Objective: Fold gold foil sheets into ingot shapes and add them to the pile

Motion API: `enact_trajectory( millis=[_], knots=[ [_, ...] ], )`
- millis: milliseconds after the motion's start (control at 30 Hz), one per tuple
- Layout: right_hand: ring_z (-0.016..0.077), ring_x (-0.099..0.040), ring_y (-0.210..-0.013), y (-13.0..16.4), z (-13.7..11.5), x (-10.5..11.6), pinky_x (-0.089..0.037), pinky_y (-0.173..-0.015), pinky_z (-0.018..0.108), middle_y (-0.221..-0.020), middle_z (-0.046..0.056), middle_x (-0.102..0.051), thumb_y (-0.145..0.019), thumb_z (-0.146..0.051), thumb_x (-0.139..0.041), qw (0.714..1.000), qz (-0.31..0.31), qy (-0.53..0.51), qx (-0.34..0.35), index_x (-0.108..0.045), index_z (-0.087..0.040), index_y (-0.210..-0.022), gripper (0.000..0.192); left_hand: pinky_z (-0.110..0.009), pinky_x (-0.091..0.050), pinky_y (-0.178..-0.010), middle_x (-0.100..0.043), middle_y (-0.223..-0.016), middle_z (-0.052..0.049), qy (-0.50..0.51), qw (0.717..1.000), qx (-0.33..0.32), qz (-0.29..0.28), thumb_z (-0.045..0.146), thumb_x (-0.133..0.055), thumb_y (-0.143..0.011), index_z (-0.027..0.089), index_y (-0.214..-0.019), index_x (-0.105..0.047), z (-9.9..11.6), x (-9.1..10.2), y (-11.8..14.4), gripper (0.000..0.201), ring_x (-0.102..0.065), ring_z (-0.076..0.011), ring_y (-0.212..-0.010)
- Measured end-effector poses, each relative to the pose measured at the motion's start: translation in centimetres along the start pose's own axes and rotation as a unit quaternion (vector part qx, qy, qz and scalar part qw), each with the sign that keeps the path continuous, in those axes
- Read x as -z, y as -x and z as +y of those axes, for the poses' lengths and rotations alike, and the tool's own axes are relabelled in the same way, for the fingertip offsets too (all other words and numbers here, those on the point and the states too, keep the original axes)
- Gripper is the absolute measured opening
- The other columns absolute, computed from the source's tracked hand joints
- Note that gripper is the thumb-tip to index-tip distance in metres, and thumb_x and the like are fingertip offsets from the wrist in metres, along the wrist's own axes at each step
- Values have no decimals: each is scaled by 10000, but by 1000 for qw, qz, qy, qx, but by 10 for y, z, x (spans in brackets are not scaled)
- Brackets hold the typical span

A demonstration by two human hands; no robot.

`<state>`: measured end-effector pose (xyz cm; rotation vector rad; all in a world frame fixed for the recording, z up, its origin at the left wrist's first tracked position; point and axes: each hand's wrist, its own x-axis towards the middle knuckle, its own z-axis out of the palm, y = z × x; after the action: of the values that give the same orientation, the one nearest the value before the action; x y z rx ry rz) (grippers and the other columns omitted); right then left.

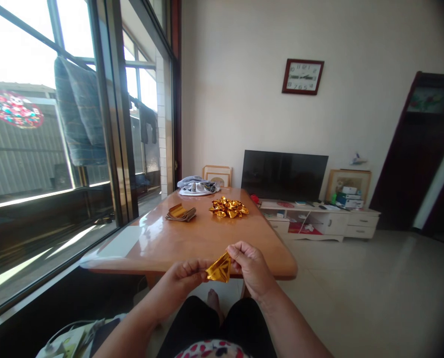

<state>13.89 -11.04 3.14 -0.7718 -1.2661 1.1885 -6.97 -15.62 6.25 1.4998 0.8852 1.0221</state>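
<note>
Between my two hands is a folded piece of gold foil paper (219,270), shiny and roughly boat-shaped, held just off the table's near edge. My left hand (187,276) pinches its left end between thumb and fingers. At the upper right end, my right hand (248,263) grips it with thumb and forefinger. Farther up the wooden table (192,238) lies a heap of folded gold foil pieces (229,207). To the left of that heap rests a stack of flat gold and brown paper sheets (180,213).
A bundle of grey cloth (197,186) lies at the table's far end. Beyond stand a television (284,175) and a low white cabinet (356,223). Large windows (119,124) line the left side. Papers and a cable (70,338) sit at lower left.
</note>
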Motion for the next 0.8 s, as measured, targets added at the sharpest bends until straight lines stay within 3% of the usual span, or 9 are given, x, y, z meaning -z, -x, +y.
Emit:
enact_trajectory(
  millis=[100, 267, 467, 700, 800],
  knots=[
    [93, -410, -567, -3, 0, -4, -329, -541, 226, -606, -42, -516, -851, -483, -733, 1000, -2, 12, 2, -622, -169, -754, 347, -383, -533, -870, -767, -893, -69, 5, 1000, 21, 16, 474, -773, -776, 195, -1089, -782, 4, 5, 5, 419, -678, -279, -913],
    [101, -424, -599, -7, 1, -13, -345, -564, 229, -619, -39, -508, -861, -492, -723, 1000, 1, 23, 16, -611, -171, -739, 361, -349, -506, -903, -754, -1022, -70, 1, 995, 30, 93, 544, -661, -871, 186, -1153, -748, -6, 15, 5, 464, -672, -254, -983],
    [105, -415, -593, -9, 11, -27, -341, -555, 232, -628, -35, -515, -859, -529, -715, 1000, -8, 20, 4, -622, -175, -769, 377, -285, -482, -781, -739, -866, -78, 8, 998, 23, 56, 541, -681, -863, 143, -969, -773, -22, 14, 2, 422, -643, -202, -824],
    [110, -415, -596, -11, 16, -41, -331, -547, 237, -690, -10, -531, -891, -622, -633, 999, -8, -29, -20, -702, -163, -919, 465, -256, -481, -759, -747, -827, -83, 42, 995, 10, 89, 525, -729, -831, 145, -877, -772, -26, 16, 7, 385, -634, -185, -787],
    [104, -391, -586, -4, 11, -51, -313, -545, 237, -667, -21, -521, -878, -620, -655, 997, -61, -29, -32, -698, -166, -912, 458, -264, -491, -771, -744, -823, -80, 36, 994, 1, 103, 554, -733, -813, 150, -848, -775, -23, 18, 9, 407, -636, -190, -791]
  ],
)
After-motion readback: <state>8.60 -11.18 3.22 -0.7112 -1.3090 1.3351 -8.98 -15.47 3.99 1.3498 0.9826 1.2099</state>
